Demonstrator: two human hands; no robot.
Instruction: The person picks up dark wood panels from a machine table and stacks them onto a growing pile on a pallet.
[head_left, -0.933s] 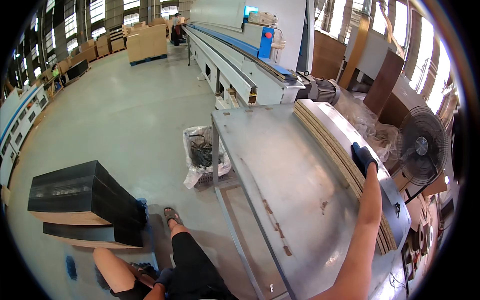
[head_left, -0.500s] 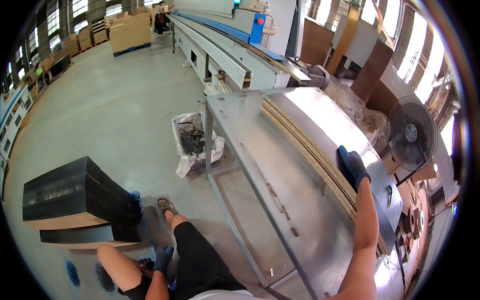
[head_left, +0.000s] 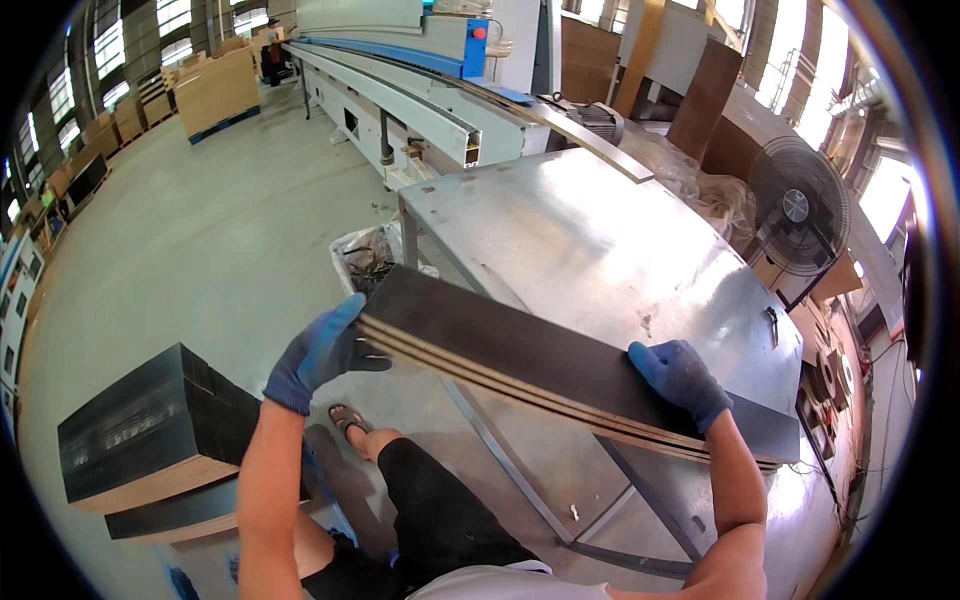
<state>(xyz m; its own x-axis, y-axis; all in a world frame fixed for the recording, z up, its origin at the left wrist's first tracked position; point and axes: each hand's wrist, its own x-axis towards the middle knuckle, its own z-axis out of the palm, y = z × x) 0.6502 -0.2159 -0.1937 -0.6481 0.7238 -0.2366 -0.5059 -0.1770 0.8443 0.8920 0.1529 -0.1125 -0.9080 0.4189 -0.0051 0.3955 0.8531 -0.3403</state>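
Note:
I hold a small stack of long dark-faced boards (head_left: 520, 355) with pale wooden edges, lifted off the metal table (head_left: 590, 240) and slanting from upper left to lower right. My left hand (head_left: 320, 350), in a blue glove, grips the stack's left end. My right hand (head_left: 682, 378), also gloved in blue, grips the top near the right end. The stack hangs over the table's near edge, above my legs.
A stack of black panels on a wooden base (head_left: 150, 430) stands on the floor at lower left. A plastic bag of scraps (head_left: 375, 260) sits by the table leg. A long machine (head_left: 420, 90) runs behind the table. A standing fan (head_left: 800, 215) is at right.
My right hand, earlier stretched out alone to the table's far right edge, has come back. Both hands now hold the boards, pulled to the near side. The view tilted down.

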